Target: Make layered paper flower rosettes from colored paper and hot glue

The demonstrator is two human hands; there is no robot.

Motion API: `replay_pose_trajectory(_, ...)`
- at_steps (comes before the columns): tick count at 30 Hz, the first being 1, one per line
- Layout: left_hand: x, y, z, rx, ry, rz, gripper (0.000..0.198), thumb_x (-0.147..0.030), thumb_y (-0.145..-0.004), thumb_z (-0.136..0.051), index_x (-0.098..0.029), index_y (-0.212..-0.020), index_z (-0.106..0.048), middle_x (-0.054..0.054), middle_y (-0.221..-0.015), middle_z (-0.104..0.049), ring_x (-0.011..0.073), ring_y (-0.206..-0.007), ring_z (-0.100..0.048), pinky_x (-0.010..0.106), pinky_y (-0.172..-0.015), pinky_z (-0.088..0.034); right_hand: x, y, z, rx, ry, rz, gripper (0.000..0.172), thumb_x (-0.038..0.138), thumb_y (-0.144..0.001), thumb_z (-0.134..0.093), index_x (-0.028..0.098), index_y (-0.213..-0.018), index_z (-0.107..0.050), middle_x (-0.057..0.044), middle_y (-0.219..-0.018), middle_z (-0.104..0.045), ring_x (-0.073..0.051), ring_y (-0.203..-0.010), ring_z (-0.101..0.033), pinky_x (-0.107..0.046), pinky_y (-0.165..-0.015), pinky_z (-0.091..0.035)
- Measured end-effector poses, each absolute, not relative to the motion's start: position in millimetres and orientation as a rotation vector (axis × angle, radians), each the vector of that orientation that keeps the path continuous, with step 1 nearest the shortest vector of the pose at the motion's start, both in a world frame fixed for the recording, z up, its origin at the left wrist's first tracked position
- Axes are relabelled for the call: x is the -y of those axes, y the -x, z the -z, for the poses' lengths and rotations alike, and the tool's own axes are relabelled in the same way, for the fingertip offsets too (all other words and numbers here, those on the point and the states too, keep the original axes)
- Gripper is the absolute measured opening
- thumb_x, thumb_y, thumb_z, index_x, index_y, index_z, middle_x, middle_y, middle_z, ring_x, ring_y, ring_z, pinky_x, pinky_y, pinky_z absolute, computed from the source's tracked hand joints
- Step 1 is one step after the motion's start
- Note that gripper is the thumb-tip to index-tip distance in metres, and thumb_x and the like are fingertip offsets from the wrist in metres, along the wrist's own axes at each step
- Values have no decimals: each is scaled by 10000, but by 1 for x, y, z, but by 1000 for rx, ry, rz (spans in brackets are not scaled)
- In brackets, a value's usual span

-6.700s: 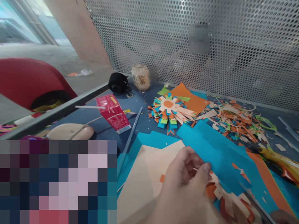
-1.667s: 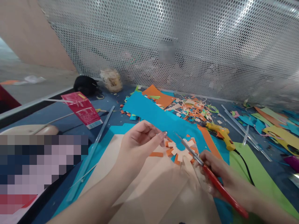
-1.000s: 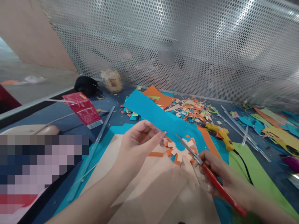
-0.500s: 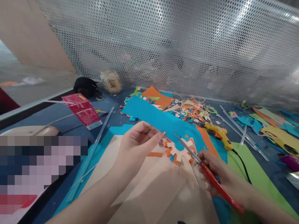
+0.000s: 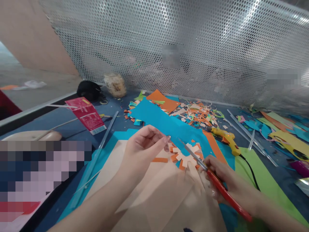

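My left hand (image 5: 145, 145) is closed in a pinch on the edge of a blue paper strip (image 5: 156, 117), which slants up and away to the left. A pair of scissors (image 5: 217, 183) with red handles is in my right hand (image 5: 219, 174). The blades point up and left toward the strip, their tips close to my left fingertips. Below the blades lie small cut pieces of cream and orange paper (image 5: 185, 159), fanned out on blue. Larger cream paper sheets (image 5: 135, 206) are spread under both hands.
A yellow glue gun (image 5: 225, 140) with a black cord lies to the right, beside a green sheet (image 5: 263, 180). Behind the strip is a heap of paper scraps (image 5: 200, 112). Clear sticks (image 5: 251, 137) and a pink packet (image 5: 85, 114) are farther out. A perforated metal panel (image 5: 145, 42) bounds the back.
The far end of the blue strip has shifted slightly to the right and tilted more steeply. Both hands stay nearly in place, with the scissors almost unmoved.
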State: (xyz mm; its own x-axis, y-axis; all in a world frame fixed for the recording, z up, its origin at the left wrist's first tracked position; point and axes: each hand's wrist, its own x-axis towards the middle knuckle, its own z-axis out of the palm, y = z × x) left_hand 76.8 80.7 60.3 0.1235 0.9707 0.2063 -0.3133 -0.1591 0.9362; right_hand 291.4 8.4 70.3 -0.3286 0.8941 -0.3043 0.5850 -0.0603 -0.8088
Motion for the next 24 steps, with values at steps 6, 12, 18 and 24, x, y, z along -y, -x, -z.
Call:
replay_pose_trajectory(6,-80,-76,-60,-777,-1197,-1339,150,-220,-698,-656,-196,-617,-532,-39,-536,-578,99,-526,-564,222,-574,-485,-9,-292,-72,1908,1606,-1342,246,284,-729,-576,232,-812,-350,44,-711,-403,-85,-583,-364,-196,-506,-359)
replay_pose_trajectory(12,-81,-76,-59,-737,-1178,-1345,142,-203,-703,-657,-194,-621,-541,-37,-545,-585,93,-528,-566,207,-562,-475,-8,-292,-72,1886,1601,-1376,247,282,-732,-581,231,-806,-350,45,-720,-402,-86,-595,-375,-199,-523,-360)
replay_pose_trajectory(18,-81,-76,-58,-727,-1172,-1348,140,-182,-709,-652,-194,-620,-545,-42,-548,-587,88,-531,-569,201,-566,-469,-9,-291,-73,1862,1602,-1412,242,259,-743,-568,231,-806,-336,51,-712,-383,-81,-594,-353,-185,-498,-328)
replay_pose_trajectory(24,-81,-76,-60,-724,-1179,-1334,132,-192,-709,-651,-192,-633,-543,-43,-541,-586,89,-531,-566,200,-563,-466,-7,-294,-70,1843,1566,-1440,220,279,-772,-558,226,-827,-353,54,-715,-383,-65,-574,-351,-185,-510,-335)
